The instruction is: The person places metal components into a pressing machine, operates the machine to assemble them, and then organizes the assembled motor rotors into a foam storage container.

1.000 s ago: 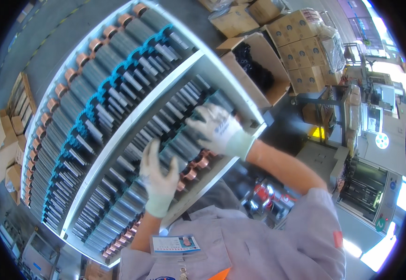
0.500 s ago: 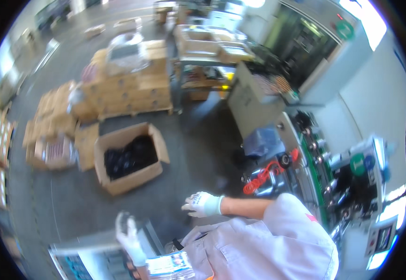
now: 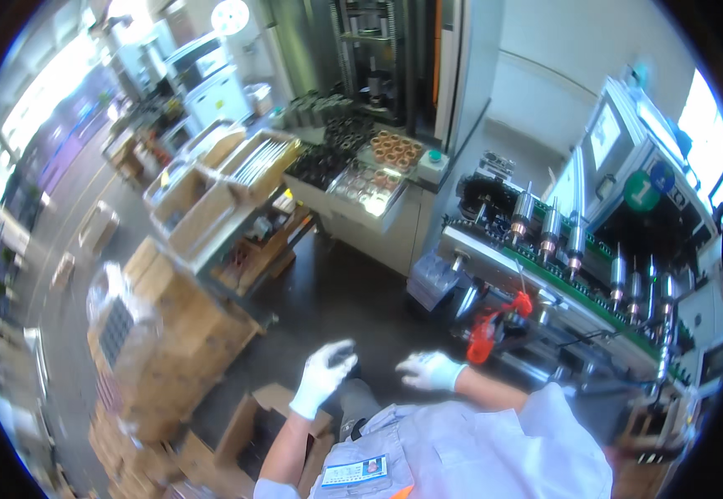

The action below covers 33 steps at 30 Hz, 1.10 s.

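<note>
My left hand [image 3: 321, 378], in a white glove with dark-smudged fingertips, is raised in front of my body with its fingers loosely bent and apart. I see nothing held in it. To its right, my right hand [image 3: 430, 371] hovers in a white glove, fingers partly curled but not closed on anything. Neither hand touches an object. Beyond the right hand, a red coiled hose [image 3: 483, 336] hangs beside a conveyor line [image 3: 557, 287]. Upright metal rotors with shafts [image 3: 551, 229] stand along that line.
Ahead, a machine bench [image 3: 370, 218] bears copper-coloured rings [image 3: 396, 150] and dark parts [image 3: 321, 166]. A cart with cartons [image 3: 199, 218] and stacked boxes [image 3: 182, 333] stand left. An open carton [image 3: 241, 428] lies low left. A blue-grey bin [image 3: 438, 281] sits under the conveyor's end.
My view has turned right, bringing the conveyor and bench closer to the middle; the open carton has shifted to the lower left. My left hand has come up nearer my right hand.
</note>
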Each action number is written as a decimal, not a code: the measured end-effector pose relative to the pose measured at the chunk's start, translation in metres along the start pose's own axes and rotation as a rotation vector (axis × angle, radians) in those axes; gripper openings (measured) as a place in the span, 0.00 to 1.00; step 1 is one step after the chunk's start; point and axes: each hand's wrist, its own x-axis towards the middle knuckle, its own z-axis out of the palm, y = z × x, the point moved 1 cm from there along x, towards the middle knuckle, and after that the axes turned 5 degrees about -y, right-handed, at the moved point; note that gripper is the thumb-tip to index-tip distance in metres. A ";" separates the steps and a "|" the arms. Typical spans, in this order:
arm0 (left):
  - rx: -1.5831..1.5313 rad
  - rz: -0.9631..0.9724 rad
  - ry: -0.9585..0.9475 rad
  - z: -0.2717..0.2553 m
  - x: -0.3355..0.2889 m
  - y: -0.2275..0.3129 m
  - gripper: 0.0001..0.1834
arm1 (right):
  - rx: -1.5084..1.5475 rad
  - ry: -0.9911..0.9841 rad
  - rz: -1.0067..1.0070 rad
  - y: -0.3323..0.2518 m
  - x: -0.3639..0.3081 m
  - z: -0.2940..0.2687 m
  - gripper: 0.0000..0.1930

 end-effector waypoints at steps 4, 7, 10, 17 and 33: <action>0.173 0.163 -0.109 -0.057 0.166 0.029 0.19 | 0.149 0.045 0.296 0.006 0.061 -0.064 0.21; 0.452 0.406 -0.120 -0.067 0.281 0.065 0.19 | 0.239 0.166 0.363 0.009 0.082 -0.104 0.20; 0.635 0.625 -0.108 -0.061 0.381 0.083 0.16 | 0.317 0.285 0.482 0.014 0.107 -0.127 0.20; 0.981 0.849 -0.226 -0.028 0.528 0.096 0.14 | 0.451 0.495 0.605 0.070 0.147 -0.154 0.19; 0.618 0.918 -0.559 -0.087 0.620 0.173 0.12 | 0.482 0.955 0.451 0.157 0.266 -0.355 0.18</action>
